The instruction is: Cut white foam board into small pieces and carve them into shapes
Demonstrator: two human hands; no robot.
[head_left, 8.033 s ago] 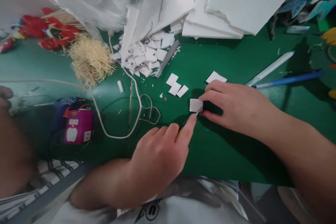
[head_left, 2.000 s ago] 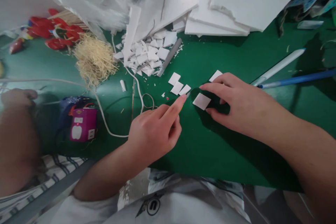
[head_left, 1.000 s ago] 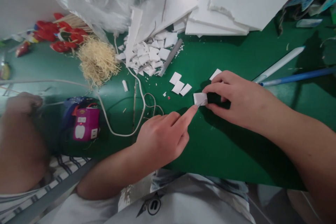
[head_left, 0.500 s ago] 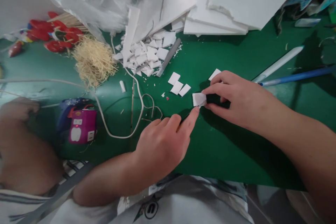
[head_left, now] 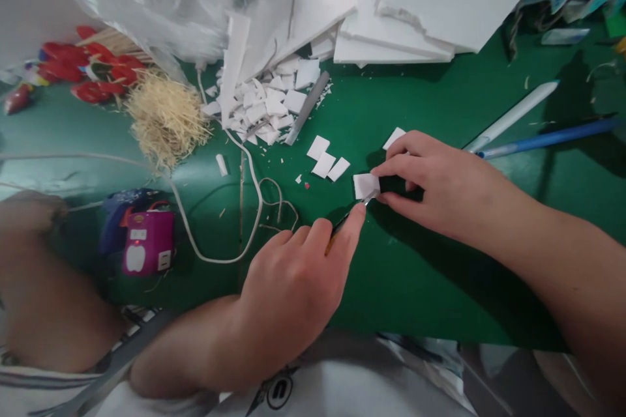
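Note:
My left hand [head_left: 298,273] is closed around a slim craft knife [head_left: 336,233], its dark and orange handle mostly hidden by my fingers. The index finger stretches along the knife, and the metal blade touches the lower right edge of a small white foam piece [head_left: 362,186]. From the right, my right hand [head_left: 430,176] pinches that same piece between thumb and fingers, against the green table. Just behind my right fingers lies another white piece [head_left: 394,138]. Three small cut foam pieces [head_left: 323,165] rest to the left.
Foam scraps [head_left: 268,104] are heaped beside a grey strip [head_left: 308,107], below large white foam sheets [head_left: 420,6]. Two pens [head_left: 548,138] lie at the right. A white cable [head_left: 254,195] loops near a magenta socket block [head_left: 149,241]. Another person's arm [head_left: 49,287] rests at left.
The view has shifted slightly, so everything sits a little further left. The knife has tilted a bit and more of its blade shows at the foam's edge. Both hands keep their hold.

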